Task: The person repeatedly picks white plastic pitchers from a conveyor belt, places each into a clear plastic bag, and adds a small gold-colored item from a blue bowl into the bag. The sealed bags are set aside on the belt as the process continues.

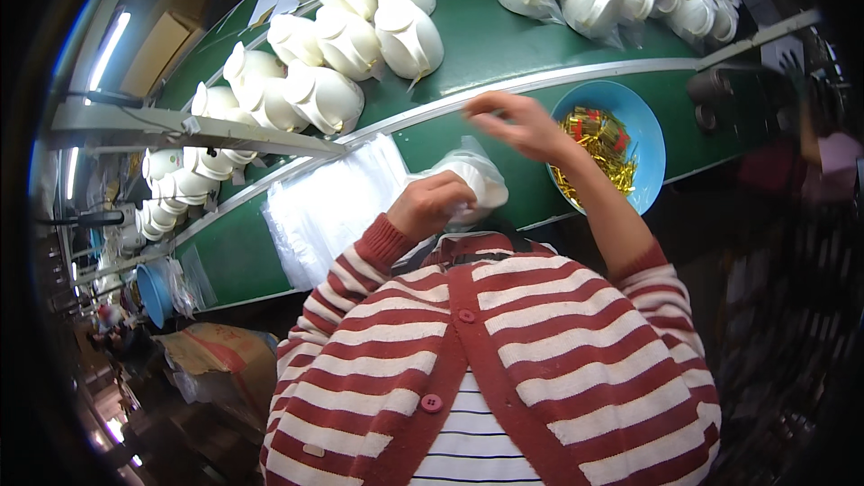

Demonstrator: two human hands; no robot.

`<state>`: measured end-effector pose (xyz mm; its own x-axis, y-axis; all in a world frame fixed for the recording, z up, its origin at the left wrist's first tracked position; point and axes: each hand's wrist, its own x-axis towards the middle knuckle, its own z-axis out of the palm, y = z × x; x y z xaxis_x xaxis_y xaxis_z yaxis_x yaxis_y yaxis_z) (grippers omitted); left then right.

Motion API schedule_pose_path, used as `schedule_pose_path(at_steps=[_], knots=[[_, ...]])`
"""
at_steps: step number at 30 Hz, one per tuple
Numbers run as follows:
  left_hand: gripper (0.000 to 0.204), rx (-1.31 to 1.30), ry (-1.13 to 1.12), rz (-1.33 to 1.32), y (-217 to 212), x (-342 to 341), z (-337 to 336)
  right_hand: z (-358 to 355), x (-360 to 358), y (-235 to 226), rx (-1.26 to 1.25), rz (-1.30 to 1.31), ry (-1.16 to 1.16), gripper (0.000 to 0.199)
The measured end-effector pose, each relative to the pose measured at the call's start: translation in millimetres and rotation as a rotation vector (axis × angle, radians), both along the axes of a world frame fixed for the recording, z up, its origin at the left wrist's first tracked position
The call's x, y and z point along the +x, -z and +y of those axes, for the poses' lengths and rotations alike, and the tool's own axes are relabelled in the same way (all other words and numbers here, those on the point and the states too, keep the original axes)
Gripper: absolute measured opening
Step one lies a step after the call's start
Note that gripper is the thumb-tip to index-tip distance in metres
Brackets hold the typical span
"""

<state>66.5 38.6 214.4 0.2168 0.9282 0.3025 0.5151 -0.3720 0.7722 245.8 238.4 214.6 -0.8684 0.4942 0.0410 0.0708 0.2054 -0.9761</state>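
Note:
At the front edge of the green table, a rounded white plastic piece point(490, 191) sits inside a clear plastic bag point(467, 155). My left hand point(430, 204) is closed on the gathered plastic at its near side. Only part of the white piece shows through the film. My right hand point(517, 124) is raised over the table, between the bagged piece and a blue bowl point(654, 148). Its fingers point left and are bent together; whatever lies between them, if anything, is too small to make out. Gold twist ties point(605, 162), some in red-banded bundles, fill the bowl.
A stack of clear plastic bags point(337, 207) lies to the left of my left hand. Beyond a metal rail point(432, 114), white jug-like pieces point(346, 40) stand in groups, with more bagged ones point(598, 0) at far right. A metal bar point(207, 130) crosses the left side. A dark cup point(708, 86) stands right of the bowl.

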Motion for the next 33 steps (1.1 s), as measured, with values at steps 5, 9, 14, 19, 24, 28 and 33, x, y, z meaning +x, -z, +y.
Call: schedule_pose_path(at_steps=[5, 9, 14, 19, 24, 28, 33], knots=[[0.03, -0.048, 0.177, 0.0, -45, 0, 15, -24, -108, 67, -0.065, -0.361, -0.599, 0.052], [0.014, -0.526, -0.478, -0.536, -7, 0, -7, -2, -73, 90, -0.273, -0.155, -0.064, 0.066], [0.019, -0.468, -0.735, -0.783, 37, 2, 17, -42, 24, 79, 0.013, -0.119, 0.489, 0.058], [0.019, -0.547, -0.628, -0.649, 30, 37, 27, -90, 100, 76, -0.091, -0.296, 0.386, 0.047], [0.019, -0.342, -0.434, -0.208, 2, 22, 28, 4, 198, 160, 0.366, -0.852, 0.94, 0.025], [0.02, -0.285, -0.301, 0.014, 28, 9, 20, 26, 219, 212, 0.551, -0.905, 0.918, 0.023], [0.023, -0.222, -0.401, -0.005, 43, 31, 5, 35, 234, 220, 0.37, -1.004, 0.797, 0.009]])
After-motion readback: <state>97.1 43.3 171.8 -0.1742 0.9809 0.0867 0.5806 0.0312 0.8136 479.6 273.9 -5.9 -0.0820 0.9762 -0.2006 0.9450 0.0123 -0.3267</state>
